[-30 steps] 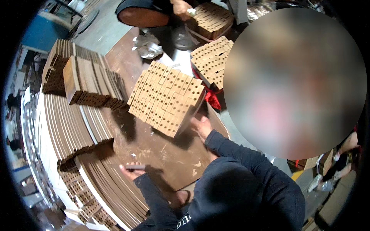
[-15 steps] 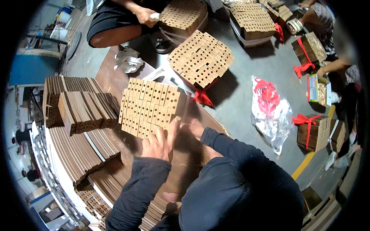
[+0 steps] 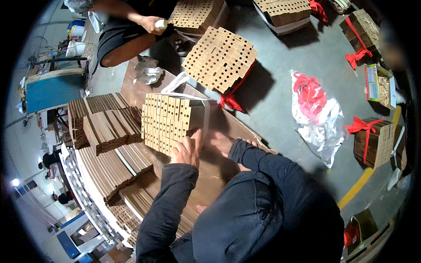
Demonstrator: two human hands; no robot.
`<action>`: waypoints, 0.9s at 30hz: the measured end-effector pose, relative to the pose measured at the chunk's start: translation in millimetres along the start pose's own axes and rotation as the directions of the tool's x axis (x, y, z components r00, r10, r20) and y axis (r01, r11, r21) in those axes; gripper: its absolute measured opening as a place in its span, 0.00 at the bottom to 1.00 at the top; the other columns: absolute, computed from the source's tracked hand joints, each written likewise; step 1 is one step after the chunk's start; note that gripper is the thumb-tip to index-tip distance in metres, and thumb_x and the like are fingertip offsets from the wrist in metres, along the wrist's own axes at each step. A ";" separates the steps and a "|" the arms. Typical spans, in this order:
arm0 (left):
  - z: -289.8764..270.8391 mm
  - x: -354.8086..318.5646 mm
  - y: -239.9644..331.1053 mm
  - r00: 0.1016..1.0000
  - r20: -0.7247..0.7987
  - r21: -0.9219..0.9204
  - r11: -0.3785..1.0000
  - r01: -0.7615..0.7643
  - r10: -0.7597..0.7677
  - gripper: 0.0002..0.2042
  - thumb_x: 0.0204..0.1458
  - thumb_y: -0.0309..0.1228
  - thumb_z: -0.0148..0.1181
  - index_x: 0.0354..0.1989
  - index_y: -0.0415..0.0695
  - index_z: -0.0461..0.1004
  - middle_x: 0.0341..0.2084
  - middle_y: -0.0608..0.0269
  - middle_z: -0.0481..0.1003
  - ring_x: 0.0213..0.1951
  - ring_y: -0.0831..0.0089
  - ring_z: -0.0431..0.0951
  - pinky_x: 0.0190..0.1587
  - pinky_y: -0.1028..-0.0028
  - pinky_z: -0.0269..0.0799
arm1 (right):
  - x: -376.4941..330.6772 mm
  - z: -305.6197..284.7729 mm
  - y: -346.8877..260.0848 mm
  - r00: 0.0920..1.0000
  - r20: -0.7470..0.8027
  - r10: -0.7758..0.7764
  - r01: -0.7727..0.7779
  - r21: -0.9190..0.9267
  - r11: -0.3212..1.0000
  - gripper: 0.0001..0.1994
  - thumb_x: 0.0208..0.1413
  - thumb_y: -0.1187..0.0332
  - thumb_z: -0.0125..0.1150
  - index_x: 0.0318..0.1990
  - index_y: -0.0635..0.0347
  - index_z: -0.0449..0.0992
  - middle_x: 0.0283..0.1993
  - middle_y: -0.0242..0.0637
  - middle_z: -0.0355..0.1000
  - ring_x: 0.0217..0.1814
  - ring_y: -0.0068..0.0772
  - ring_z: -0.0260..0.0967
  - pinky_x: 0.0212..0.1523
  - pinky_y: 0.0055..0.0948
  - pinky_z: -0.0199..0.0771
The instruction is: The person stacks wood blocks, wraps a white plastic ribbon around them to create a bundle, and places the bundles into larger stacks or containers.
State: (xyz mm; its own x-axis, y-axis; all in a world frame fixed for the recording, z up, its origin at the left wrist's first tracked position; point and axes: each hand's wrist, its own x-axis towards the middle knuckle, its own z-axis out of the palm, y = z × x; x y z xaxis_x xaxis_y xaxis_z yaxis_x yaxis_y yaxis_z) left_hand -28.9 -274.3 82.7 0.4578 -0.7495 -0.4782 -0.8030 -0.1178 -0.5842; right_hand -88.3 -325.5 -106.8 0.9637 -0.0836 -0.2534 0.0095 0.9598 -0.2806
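Grey floor fills the 1 to 3 o'clock side, brown board lies under your work at centre. Stacked wooden slats sit at 9 o'clock, probably kept near for easy reach. Dead centre stands the bundle of drilled wooden blocks, hole faces toward you, a pale strap crossing its top and dropping down its right side. Your left hand presses on the bundle's lower right corner, fingers curled against the blocks, likely steadying it. Your right hand sits just beside it at 3 o'clock; the fingers blur, so I cannot tell whether they pinch the strap. At 12 o'clock a co-worker's hand grips a pale handle near another drilled bundle.

Against 0.5 seconds ago: strap now shows over the bundle, and your hands sit at its right edge, not spread over its front.
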 end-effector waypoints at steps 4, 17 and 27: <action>1.7 5.0 -4.2 0.991 0.081 -0.175 0.978 0.116 -0.103 0.27 0.50 0.32 0.44 0.62 0.57 0.52 0.32 0.55 0.65 0.28 0.63 0.71 0.29 0.63 0.68 | 1.1 16.2 -13.9 0.991 -0.122 -0.058 0.037 -0.170 0.985 0.12 0.49 0.75 0.58 0.43 0.62 0.71 0.40 0.32 0.71 0.43 0.25 0.66 0.46 0.27 0.65; 10.8 10.5 14.0 0.989 0.037 -0.184 0.971 0.150 -0.146 0.17 0.50 0.32 0.44 0.51 0.59 0.62 0.28 0.59 0.64 0.25 0.65 0.70 0.26 0.68 0.65 | -34.1 41.0 -43.3 0.914 -0.342 -0.218 -0.146 -0.779 0.610 0.13 0.48 0.70 0.55 0.43 0.63 0.72 0.40 0.45 0.73 0.42 0.35 0.71 0.44 0.29 0.68; -39.2 -46.7 -47.1 0.931 -0.103 -0.518 0.817 0.252 -0.352 0.34 0.38 0.40 0.65 0.57 0.48 0.61 0.43 0.51 0.66 0.41 0.58 0.69 0.44 0.65 0.67 | -32.1 30.0 -24.0 0.926 -0.373 -0.061 -0.169 -0.552 0.817 0.18 0.51 0.63 0.58 0.46 0.64 0.70 0.42 0.40 0.73 0.43 0.29 0.69 0.44 0.26 0.67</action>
State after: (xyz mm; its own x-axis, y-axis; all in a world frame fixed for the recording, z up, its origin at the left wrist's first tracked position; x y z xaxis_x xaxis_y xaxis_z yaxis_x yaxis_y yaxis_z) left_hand -27.5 -259.3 158.3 0.6692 -0.7228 -0.1724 -0.7388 -0.6226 -0.2580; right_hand -111.4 -337.8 -64.2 0.7923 -0.2358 -0.5627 -0.3020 0.6498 -0.6976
